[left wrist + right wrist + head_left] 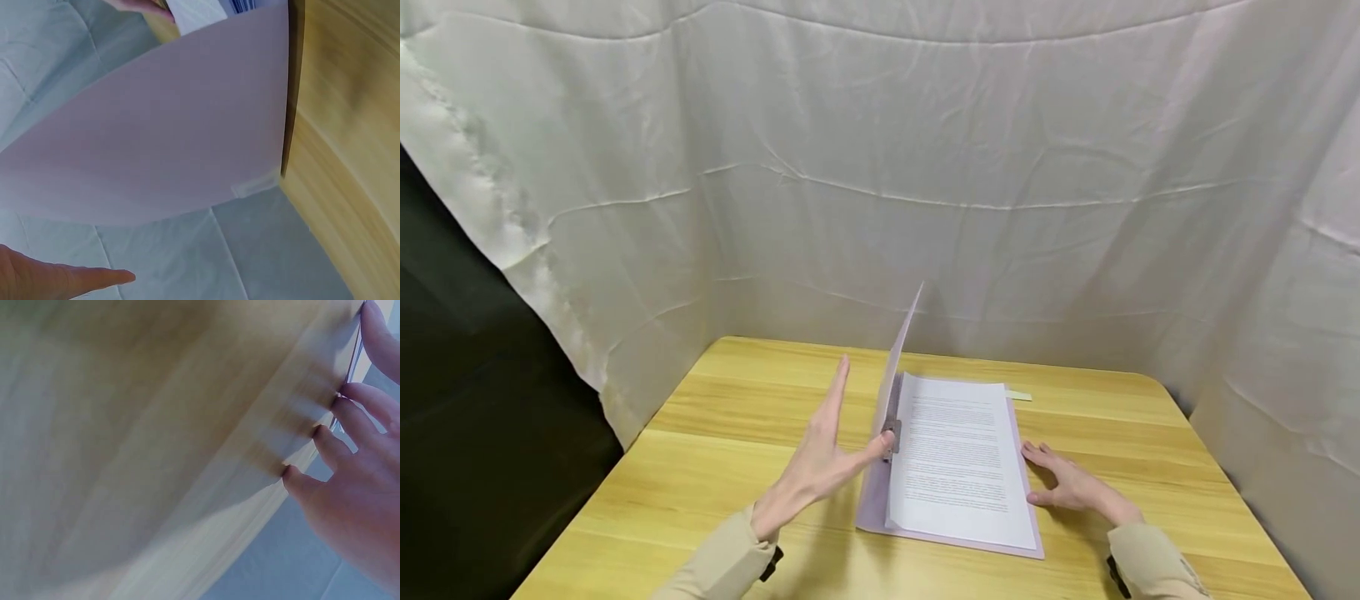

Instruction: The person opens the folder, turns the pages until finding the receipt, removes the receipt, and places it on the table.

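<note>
A lilac folder [863,508] lies on the table with its cover [895,362] raised, standing nearly upright and leaning slightly right. Inside it is a stack of printed sheets [958,467], beside a metal clip [897,433] at the spine. To the left of the cover is my left hand [816,467], fingers straight and thumb stretched toward the clip; I cannot tell whether the thumb touches the cover. In the left wrist view, a straight finger [81,279] is apart from the cover. My right hand [1075,487] rests with spread, slightly bent fingertips at the folder's right edge.
A pale tab [1019,396] sticks out at the folder's upper right. The wooden table [737,417] has rounded far corners. Grey-white curtains [925,167] hang behind and at both sides, with a black cloth [475,400] at left.
</note>
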Demonstrator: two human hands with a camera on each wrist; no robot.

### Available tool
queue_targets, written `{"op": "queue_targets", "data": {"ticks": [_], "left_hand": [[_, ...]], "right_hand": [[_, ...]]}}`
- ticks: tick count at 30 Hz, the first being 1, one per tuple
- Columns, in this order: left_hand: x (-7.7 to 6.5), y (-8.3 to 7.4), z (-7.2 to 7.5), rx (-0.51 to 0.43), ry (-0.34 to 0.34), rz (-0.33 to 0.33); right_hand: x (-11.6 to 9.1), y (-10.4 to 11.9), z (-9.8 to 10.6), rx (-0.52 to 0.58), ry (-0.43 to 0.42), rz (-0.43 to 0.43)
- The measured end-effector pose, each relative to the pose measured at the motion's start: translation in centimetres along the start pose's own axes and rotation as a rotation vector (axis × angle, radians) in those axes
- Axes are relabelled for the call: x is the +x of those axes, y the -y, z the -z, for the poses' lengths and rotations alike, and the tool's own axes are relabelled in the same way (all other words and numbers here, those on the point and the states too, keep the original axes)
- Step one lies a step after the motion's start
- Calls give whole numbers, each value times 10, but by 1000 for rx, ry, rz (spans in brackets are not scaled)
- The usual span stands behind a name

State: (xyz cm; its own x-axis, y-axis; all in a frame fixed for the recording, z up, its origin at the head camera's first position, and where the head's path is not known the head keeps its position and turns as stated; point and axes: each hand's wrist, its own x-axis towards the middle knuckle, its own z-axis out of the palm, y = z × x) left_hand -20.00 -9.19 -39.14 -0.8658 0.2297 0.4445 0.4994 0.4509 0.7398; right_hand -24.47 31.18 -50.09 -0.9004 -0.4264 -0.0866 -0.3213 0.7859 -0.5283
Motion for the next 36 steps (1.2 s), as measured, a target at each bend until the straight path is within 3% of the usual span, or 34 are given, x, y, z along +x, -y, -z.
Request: {"op": "queue_targets", "data": {"ticks": [7, 15, 24, 36], "left_hand": [[2, 0, 13, -1, -56, -72], [4, 11, 25, -42, -133, -253], [7, 33, 41, -60, -157, -458], [9, 47, 68, 72, -162, -512]], "right_hand": [[0, -2, 1, -3, 7, -4], [0, 0, 1, 5, 12, -38], [2, -1, 0, -4, 16, -24], [1, 1, 0, -8, 6, -10]]}}
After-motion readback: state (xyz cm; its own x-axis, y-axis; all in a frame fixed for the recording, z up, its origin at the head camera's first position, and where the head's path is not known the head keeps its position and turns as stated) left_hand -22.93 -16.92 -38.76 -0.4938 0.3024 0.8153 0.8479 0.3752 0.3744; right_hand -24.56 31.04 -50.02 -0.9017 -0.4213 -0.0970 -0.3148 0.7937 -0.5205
